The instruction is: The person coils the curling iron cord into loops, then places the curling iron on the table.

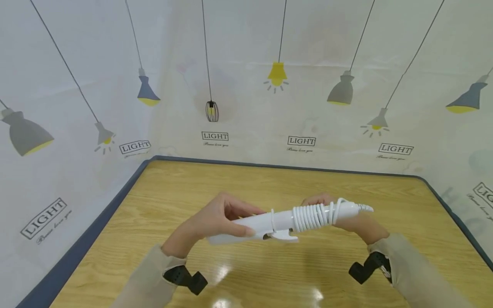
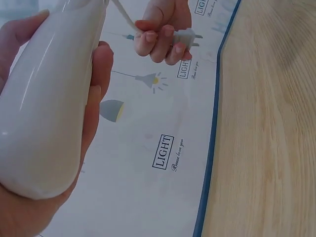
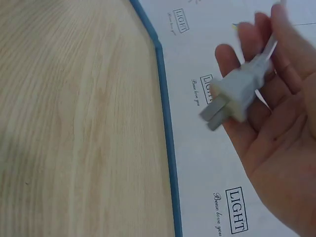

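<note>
My left hand (image 1: 227, 216) grips the thick, smooth end of a white curling iron (image 1: 250, 224), thumb on the near side and fingers behind. The iron is held over the table, tilted slightly up to the right, with a lever (image 1: 284, 235) on its lower side. A white power cord (image 1: 310, 217) is wound in several tight turns around its narrower part. In the left wrist view, the iron's rounded end fills my palm. My right hand (image 3: 281, 128), partly behind the iron in the head view, holds the cord's end with curled fingers. The two-pin plug (image 3: 237, 91) sticks out past them.
The wood-grain table (image 1: 185, 179) has a dark blue edge (image 1: 250, 164). White sheets (image 1: 246, 107) printed with hanging lamps stand around its back and sides. A black wrist camera (image 1: 185, 279) sits by the left sleeve, and another camera (image 1: 369, 267) by the right.
</note>
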The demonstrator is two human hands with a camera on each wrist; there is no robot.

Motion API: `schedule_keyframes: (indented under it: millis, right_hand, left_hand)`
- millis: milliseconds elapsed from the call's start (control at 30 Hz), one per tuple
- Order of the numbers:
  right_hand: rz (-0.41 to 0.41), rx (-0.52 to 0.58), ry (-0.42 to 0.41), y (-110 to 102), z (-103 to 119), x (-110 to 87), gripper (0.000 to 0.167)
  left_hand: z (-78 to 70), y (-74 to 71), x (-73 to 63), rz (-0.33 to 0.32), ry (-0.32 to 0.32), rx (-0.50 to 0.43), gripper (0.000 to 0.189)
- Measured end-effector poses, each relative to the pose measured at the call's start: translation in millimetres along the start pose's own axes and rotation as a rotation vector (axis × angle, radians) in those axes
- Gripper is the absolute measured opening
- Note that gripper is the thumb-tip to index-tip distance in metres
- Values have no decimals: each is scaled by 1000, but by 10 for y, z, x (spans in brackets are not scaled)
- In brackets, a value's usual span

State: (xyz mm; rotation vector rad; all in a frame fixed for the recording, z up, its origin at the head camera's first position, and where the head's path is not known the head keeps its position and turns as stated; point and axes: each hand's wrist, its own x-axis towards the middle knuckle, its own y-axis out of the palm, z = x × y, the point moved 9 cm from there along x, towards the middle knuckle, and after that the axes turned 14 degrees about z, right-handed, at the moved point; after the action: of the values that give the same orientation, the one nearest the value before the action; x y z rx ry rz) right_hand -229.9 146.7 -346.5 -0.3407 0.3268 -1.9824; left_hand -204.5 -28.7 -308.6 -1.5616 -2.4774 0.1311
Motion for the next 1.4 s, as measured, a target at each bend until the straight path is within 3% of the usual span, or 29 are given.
schedule_keyframes:
  millis: [100,267,467,600,800,1000,1167,1400]
  right_hand:
    - [104,137,-39,-7,30,111,10]
    - [175,-24,23,-29,140,191,9]
    - [347,-73,29,75,229,293,6]
    - [434,-77,69,116,242,351,8]
    - [469,-162,198,106,271,415,10]
    - [392,-296,309,59,296,431,11]
    - [304,-397,348,22,283,368,15]
    - [198,-504,321,-2,221,237,22]
  left_hand:
    - [-40,80,-1,80,46,-18,38]
    - [-46,181,9,177,65,-45,37]
    - [64,266,13,245,-4,-59,37]
    - [171,272,13,244,-81,8,37]
    - [306,208,31,194,-188,195,34]
    - [454,64,65,55,-299,377,32]
    - [629,-56,73,-61,-373,362,33]
    - [880,-177,104,-127,-340,222,35]
